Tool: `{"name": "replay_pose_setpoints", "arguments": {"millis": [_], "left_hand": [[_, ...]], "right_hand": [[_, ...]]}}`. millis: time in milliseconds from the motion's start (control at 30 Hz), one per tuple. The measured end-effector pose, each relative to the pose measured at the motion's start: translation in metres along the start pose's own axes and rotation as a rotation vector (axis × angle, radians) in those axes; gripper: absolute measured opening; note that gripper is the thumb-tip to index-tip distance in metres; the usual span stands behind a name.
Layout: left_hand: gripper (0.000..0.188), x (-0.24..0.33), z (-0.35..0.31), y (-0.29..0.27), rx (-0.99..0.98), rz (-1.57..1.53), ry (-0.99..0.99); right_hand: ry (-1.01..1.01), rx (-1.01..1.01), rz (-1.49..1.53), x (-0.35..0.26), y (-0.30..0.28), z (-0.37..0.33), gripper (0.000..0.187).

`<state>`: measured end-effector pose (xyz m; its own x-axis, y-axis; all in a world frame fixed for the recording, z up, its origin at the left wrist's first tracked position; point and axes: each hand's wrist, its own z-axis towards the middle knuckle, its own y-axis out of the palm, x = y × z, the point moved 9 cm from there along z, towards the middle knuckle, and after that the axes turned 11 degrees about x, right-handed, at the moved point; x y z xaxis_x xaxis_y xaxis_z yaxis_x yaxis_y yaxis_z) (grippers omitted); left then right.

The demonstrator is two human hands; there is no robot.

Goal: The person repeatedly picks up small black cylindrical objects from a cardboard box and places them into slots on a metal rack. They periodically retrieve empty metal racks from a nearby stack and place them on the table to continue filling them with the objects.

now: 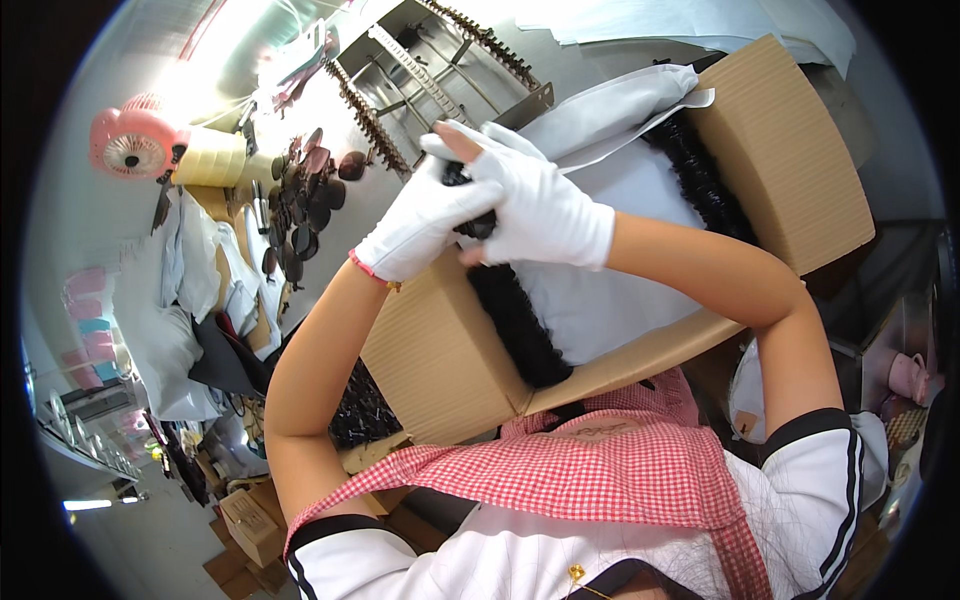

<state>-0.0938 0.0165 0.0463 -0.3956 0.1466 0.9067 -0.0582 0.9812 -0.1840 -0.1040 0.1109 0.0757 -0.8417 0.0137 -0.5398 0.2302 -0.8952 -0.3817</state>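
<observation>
White gloves cover both my hands, with some bare fingertips showing. Raised over the left side of an open cardboard box (430, 350), they come together around a small glossy black thing (478, 224). My left hand (415, 222) curls around it from the left; my right hand (548, 205) closes over it from the right. Fingers hide most of its shape, so its kind cannot be made out. Inside the box, black glossy items stand packed in a row (520, 325) along the left and another row (710, 180) along the right. White sheeting (610, 270) lies between these rows.
Behind the box is a metal rack (420, 75) with toothed brown edges. Dark sunglasses (315, 195) are heaped on the table at left, near a yellow roll (215, 158) and a pink fan (135, 140). White plastic bags (160, 310) hang farther left. A raised box flap (785, 150) stands at right.
</observation>
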Motion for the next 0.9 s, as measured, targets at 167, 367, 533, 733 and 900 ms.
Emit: {"name": "replay_pose_setpoints", "arguments": {"millis": [167,367,533,733,900], "left_hand": [[0.035,-0.046,0.004,0.018,-0.347,0.79,0.195],[0.039,-0.11,0.043,0.014,-0.453,1.122,0.09],[0.042,-0.132,0.052,0.016,-0.485,1.068,0.012],[0.049,-0.146,0.055,0.015,-0.309,1.008,-0.062],[0.054,-0.141,0.061,0.012,-0.168,0.914,0.009]], "right_hand": [[0.173,-0.221,0.071,0.022,-0.027,-0.068,0.091],[0.13,-0.423,-0.145,0.033,-0.041,-0.109,0.066],[-0.124,-0.21,-0.318,0.028,-0.065,-0.058,0.051],[-0.26,-0.13,-0.425,0.062,-0.036,0.033,0.04],[-0.484,-0.515,-0.483,0.082,0.035,0.062,0.054]]}}
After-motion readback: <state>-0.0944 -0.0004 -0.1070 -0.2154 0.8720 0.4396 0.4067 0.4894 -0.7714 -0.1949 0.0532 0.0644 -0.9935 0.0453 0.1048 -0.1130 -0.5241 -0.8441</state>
